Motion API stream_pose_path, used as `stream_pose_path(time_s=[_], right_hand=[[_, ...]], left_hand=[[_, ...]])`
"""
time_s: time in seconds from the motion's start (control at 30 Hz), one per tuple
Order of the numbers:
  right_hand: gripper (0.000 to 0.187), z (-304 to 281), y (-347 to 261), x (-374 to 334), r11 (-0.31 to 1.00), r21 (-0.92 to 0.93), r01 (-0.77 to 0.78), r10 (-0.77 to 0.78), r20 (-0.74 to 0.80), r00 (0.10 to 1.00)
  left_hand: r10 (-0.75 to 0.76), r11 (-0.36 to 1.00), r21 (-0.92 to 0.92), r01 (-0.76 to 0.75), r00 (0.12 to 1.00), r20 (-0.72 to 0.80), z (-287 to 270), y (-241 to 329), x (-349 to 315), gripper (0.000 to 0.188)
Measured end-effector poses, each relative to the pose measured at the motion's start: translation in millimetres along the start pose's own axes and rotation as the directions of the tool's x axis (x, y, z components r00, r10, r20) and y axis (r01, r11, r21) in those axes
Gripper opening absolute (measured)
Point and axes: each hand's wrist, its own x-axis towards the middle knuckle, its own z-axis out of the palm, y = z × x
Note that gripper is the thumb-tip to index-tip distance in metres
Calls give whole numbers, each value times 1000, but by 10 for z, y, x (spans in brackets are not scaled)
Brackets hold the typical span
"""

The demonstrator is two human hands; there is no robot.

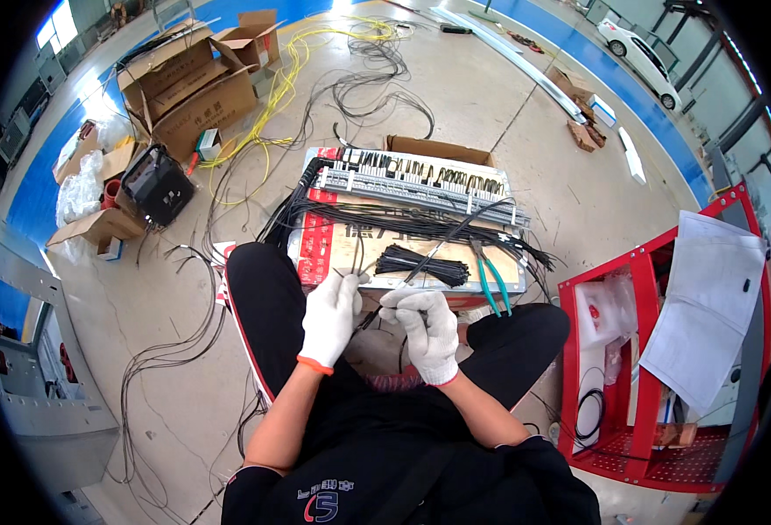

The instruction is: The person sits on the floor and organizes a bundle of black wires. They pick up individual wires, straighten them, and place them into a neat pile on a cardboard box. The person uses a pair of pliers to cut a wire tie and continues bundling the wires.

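Observation:
My left hand (331,317), in a white knitted glove with an orange cuff, is closed, and thin black strips like cable ties (357,255) stick up from its fingertips. My right hand (427,325), gloved too, pinches a black cable (442,241) that slants down from the wiring and passes below the fingers. Beyond the hands, a bundle of black cable ties (422,265) lies on a cardboard box (364,245). Pliers with teal handles (492,278) rest at its right. Across the box run a black wire bundle (377,214) and a grey terminal rail (420,191).
Open cartons (195,96) and a black case (160,185) stand at the far left, near yellow cable (285,83). Loose black wires (171,350) trail over the floor. A red metal cabinet frame (644,324) with paper sheets (709,302) is at right, a grey cabinet (44,420) at left.

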Motion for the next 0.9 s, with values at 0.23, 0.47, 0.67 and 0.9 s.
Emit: stream_pose_path(time_s=[0.23, 0.47, 0.67, 0.9], right_hand=[[21, 111, -125, 439, 846, -502, 182, -144, 115, 983], [17, 177, -139, 440, 694, -679, 238, -123, 214, 969], [16, 167, -173, 455, 705, -666, 243, -129, 217, 968], [20, 150, -83, 397, 737, -658, 156, -33, 195, 980]], left_hand=[[194, 841, 521, -149, 981, -31, 114, 129, -141, 16], [249, 754, 631, -185, 968, -14, 103, 37, -144, 18], [265, 732, 651, -202, 964, 1, 109, -12, -148, 17], [280, 732, 637, -242, 959, 42, 80, -2, -177, 24]])
